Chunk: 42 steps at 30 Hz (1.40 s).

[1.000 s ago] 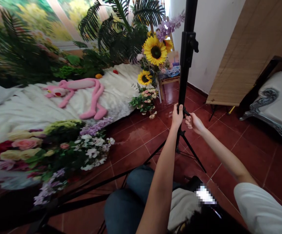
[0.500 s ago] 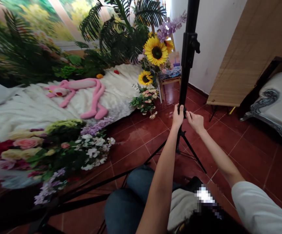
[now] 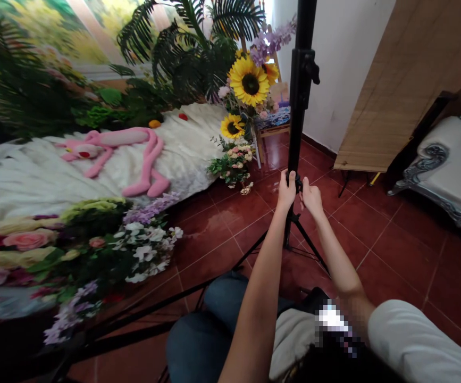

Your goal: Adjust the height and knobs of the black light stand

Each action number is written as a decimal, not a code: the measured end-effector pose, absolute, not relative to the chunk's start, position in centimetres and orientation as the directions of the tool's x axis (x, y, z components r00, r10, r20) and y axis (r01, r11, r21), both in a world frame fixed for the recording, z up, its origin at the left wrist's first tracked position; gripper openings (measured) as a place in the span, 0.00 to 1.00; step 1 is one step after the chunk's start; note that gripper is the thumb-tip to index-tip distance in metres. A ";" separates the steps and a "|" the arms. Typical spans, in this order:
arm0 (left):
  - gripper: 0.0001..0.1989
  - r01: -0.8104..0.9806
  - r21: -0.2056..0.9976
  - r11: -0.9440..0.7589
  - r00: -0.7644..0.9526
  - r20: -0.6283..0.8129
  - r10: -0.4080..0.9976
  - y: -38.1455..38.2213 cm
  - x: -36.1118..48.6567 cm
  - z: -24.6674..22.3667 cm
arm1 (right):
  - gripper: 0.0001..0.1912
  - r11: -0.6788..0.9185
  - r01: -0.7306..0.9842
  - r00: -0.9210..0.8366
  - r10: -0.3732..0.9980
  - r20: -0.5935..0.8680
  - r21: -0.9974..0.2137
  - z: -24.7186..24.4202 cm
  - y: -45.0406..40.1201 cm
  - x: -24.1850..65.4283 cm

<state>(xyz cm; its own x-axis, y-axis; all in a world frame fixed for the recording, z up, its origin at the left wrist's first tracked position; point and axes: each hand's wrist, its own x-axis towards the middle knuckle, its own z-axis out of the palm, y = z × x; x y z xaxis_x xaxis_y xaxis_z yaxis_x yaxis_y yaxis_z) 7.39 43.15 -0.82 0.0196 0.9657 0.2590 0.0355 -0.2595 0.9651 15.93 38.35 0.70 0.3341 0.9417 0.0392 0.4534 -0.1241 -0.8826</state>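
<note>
Left hand (image 3: pixel 286 192) wrapped round black light stand pole (image 3: pixel 297 106), 12 o'clock. Right hand (image 3: pixel 312 199) pinching locking knob (image 3: pixel 299 184) beside it. Sunflowers (image 3: pixel 249 81) at 11 o'clock, above red tile floor (image 3: pixel 210 239).

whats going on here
A person is working at a black tripod stand on a red tiled floor. Their left hand grips the pole while their right hand pinches a small knob beside it. Nearby, a pink plush toy lies on white fluffy fabric, with sunflowers beyond.
</note>
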 end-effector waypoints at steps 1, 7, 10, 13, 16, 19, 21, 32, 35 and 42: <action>0.35 0.026 0.964 -0.265 0.021 0.264 0.964 43.1 7.4 -0.8 | 0.40 -0.119 0.457 0.346 0.937 0.053 -0.882 0.6 38.4 15.9; 0.34 0.027 0.962 -0.270 0.049 0.269 0.962 43.4 7.2 -0.9 | 0.39 -0.070 0.484 0.372 0.919 0.133 -0.872 0.0 38.8 15.9; 0.32 0.022 0.967 -0.256 0.071 0.254 0.965 43.6 7.0 -0.7 | 0.39 -0.054 0.487 0.362 0.921 0.146 -0.872 -0.2 39.0 15.9; 0.27 -0.041 0.981 -0.187 0.136 0.191 0.972 43.2 5.5 -0.6 | 0.40 -0.043 0.501 0.342 0.927 0.152 -0.865 -0.1 39.0 16.2; 0.26 -0.087 0.996 0.022 0.280 0.003 0.960 42.1 1.2 -1.3 | 0.41 -0.031 0.506 0.321 0.934 0.154 -0.862 0.0 38.8 16.4; 0.28 0.018 0.980 0.196 0.318 -0.191 0.928 40.2 -6.0 -2.6 | 0.41 -0.010 0.461 0.307 0.940 0.149 -0.887 0.2 38.4 16.1; 0.29 0.051 0.982 0.183 0.235 -0.190 0.953 38.6 -11.6 -3.2 | 0.41 0.004 0.405 0.341 0.927 0.156 -0.914 0.1 37.9 15.5; 0.20 -0.011 0.954 0.298 -0.494 -0.264 0.829 23.2 -35.8 -1.4 | 0.35 0.129 0.271 0.072 0.985 0.154 -0.954 -7.6 33.6 2.5; 0.20 -0.036 0.972 0.232 -0.605 -0.206 0.769 19.1 -39.2 -0.2 | 0.35 0.224 0.315 -0.246 0.958 0.149 -0.922 -8.8 31.6 -3.1; 0.23 -0.023 0.987 0.156 -0.772 -0.117 0.625 13.5 -44.8 0.3 | 0.34 0.432 0.246 -0.689 0.708 0.158 -0.868 -8.0 27.6 -14.3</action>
